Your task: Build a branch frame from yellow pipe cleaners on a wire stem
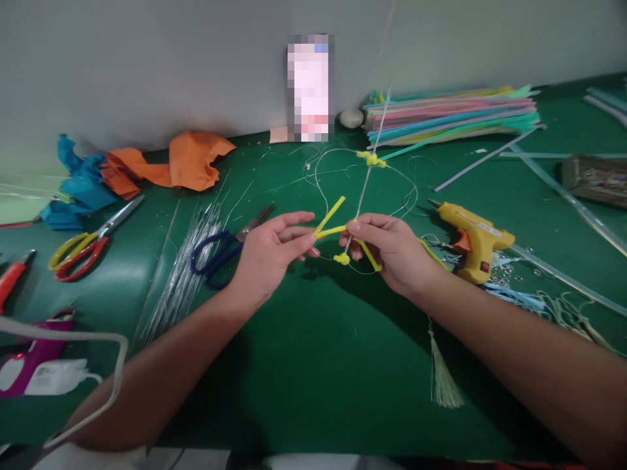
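My left hand point(279, 248) pinches a bent yellow pipe cleaner point(334, 215) between thumb and fingertips. Across from it, my right hand point(386, 238) has its thumb and finger closed on the same yellow strip and on a thin, pale, straight stem point(363, 189). A yellow knot point(372, 159) is wound around the stem higher up, and another yellow knot point(341, 259) sits at its lower end. Thin clear wire loops point(321, 160) curve out to both sides of the stem. Part of the strip is hidden behind my right fingers.
Blue-handled scissors point(210, 258) and silvery wires point(183, 274) lie left of my hands. A yellow glue gun point(473, 238) and a pale tassel point(443, 372) are on the right. Behind are a bundle of coloured pipe cleaners point(455, 117) and a propped, blurred phone point(308, 88).
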{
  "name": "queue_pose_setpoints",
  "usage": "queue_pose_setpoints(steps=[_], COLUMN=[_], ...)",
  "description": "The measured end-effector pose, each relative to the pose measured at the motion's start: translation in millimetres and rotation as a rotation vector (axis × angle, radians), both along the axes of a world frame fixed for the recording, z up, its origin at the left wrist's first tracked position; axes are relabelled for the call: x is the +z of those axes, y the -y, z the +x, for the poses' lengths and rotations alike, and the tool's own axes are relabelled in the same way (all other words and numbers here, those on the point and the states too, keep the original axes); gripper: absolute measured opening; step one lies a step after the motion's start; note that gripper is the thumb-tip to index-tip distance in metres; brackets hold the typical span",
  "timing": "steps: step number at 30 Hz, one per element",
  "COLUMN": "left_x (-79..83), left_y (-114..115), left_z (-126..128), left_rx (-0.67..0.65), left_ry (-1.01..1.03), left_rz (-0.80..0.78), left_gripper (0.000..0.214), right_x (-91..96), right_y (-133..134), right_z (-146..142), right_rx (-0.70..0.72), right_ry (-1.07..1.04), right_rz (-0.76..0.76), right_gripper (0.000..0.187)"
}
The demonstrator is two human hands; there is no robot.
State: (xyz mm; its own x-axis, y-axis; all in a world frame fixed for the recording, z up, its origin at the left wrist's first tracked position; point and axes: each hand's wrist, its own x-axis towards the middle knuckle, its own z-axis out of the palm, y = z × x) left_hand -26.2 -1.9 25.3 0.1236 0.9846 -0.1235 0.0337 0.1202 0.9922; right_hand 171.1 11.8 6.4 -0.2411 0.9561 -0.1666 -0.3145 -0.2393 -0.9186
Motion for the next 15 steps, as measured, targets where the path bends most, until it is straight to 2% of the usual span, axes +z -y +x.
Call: queue_pose_setpoints(steps=[7, 12, 15], left_x=[2.8, 1.9, 1.2], left_y=[2.0, 3.0, 3.1], left_z=[0.8, 4.7, 6.5], left_rx=[-0.042, 0.011, 0.000], left_ry=[0.005, 0.058, 0.059], left_rz=[-0.058, -0.067, -0.069], left_gripper=[0.035, 0.032, 0.032], right_x=[0.1, 2.0, 2.3], right_y=[-0.6, 0.3, 0.7], right_z=[-2.0, -3.6, -3.7], right_rx=[-0.018, -0.056, -0.070], right_ry=[-0.004, -0.007, -0.012], right_rz=[-0.018, -0.021, -0.009], right_gripper=[0.018, 0.017, 0.014])
